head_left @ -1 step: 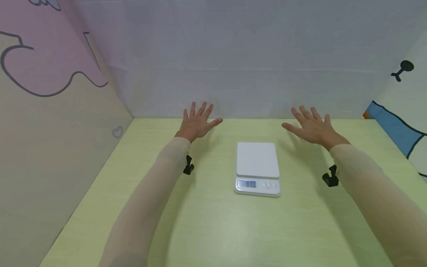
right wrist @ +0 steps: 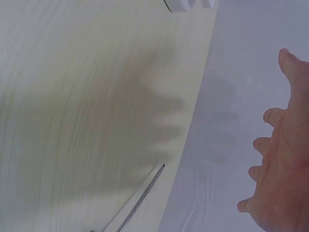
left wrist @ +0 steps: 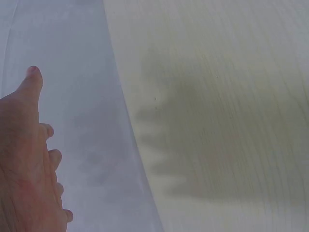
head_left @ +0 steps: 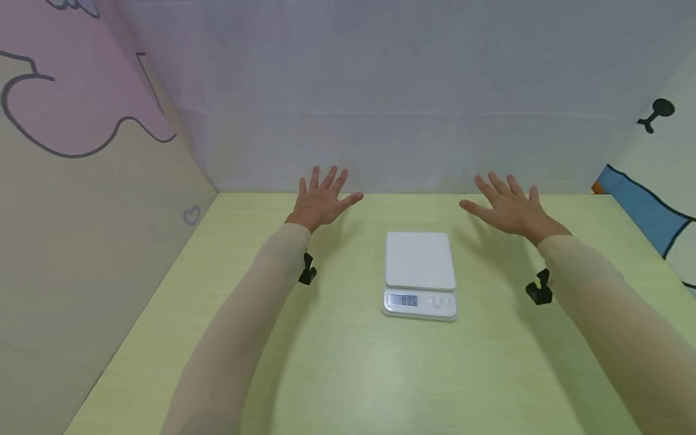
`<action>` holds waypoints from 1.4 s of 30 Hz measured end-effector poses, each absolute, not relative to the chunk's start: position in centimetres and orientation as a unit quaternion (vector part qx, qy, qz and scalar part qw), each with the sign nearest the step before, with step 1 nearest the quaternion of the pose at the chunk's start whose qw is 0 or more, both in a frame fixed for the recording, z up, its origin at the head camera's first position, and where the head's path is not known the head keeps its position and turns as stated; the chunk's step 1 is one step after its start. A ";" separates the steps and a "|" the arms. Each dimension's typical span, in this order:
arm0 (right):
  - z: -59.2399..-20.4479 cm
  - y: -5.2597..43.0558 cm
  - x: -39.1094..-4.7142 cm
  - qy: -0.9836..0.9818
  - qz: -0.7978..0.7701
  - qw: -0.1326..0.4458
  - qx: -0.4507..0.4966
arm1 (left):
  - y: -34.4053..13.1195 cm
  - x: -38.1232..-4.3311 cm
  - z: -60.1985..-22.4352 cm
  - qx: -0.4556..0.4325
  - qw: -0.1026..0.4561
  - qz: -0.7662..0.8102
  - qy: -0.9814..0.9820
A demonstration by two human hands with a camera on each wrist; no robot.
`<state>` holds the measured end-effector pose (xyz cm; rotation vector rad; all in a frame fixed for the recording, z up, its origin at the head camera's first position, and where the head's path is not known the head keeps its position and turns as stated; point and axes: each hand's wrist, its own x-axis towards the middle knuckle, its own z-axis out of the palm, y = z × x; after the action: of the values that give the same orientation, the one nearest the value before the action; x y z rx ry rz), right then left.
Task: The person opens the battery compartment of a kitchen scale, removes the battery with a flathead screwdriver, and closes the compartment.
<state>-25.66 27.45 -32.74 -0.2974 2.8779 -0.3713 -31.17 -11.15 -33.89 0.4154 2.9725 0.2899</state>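
In the head view, my left hand (head_left: 319, 202) is held out over the far part of the table, fingers spread and nothing in them. My right hand (head_left: 510, 208) is stretched out likewise on the other side, also with nothing held. Between the two arms, nearer to me than the hands, a white digital kitchen scale (head_left: 420, 261) lies on the table. Its small display shows digits that look like 895, and its plate bears nothing. Neither hand touches the scale. The wrist views show the left palm (left wrist: 26, 159) and right palm (right wrist: 289, 169), with finger shadows on the tabletop.
A pale wood-grain table (head_left: 348, 374) meets a whitish back wall (head_left: 413, 90). Printed panels stand left (head_left: 81, 211) and right (head_left: 663, 163). The right wrist view alone shows a thin pointed rod (right wrist: 145, 193) and part of a white object (right wrist: 179, 5).
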 end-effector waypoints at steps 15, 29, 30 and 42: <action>-33.7 26.4 -25.1 0.978 -0.141 0.090 -0.124 | -6.7 -26.5 -36.6 0.290 0.031 0.041 0.956; -36.8 23.6 -20.6 0.953 -0.254 0.064 -0.150 | -3.3 -18.7 -38.6 0.453 -0.055 0.008 0.890; -36.9 23.5 -20.2 0.952 -0.260 0.063 -0.150 | -3.3 -18.6 -38.6 0.460 -0.062 0.003 0.885; -38.8 23.2 -17.2 0.936 -0.303 0.059 -0.169 | -3.8 -18.1 -38.9 0.470 -0.100 0.023 0.877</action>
<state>-17.24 23.24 -38.76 -0.5126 2.8342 -0.9174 -18.13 -3.79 -38.87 1.5773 2.9448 0.0770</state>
